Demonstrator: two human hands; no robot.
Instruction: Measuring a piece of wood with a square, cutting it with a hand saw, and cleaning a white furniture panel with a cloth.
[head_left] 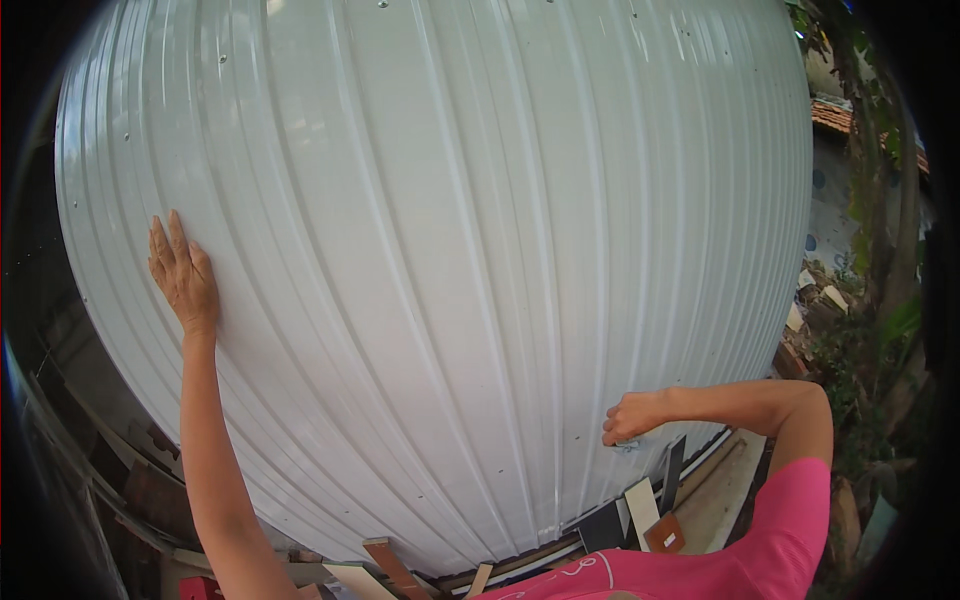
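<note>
A large white ribbed metal sheet wall (450,280) fills most of the head view. My left hand (183,275) lies on its left part, fingers stretched out and palm toward the metal, holding nothing. At the lower right, my right hand (636,416) is closed in a fist against the sheet, the arm bent at the elbow. A small bit of light blue cloth (628,445) shows below its fingers; the rest is hidden in the hand.
Along the foot of the wall stand wooden boards (395,568), a pale plank (642,510), a dark panel (672,475) and a brown block (665,535). A red object (200,588) sits at lower left. Plants (850,350) and rubble (825,295) lie to the right.
</note>
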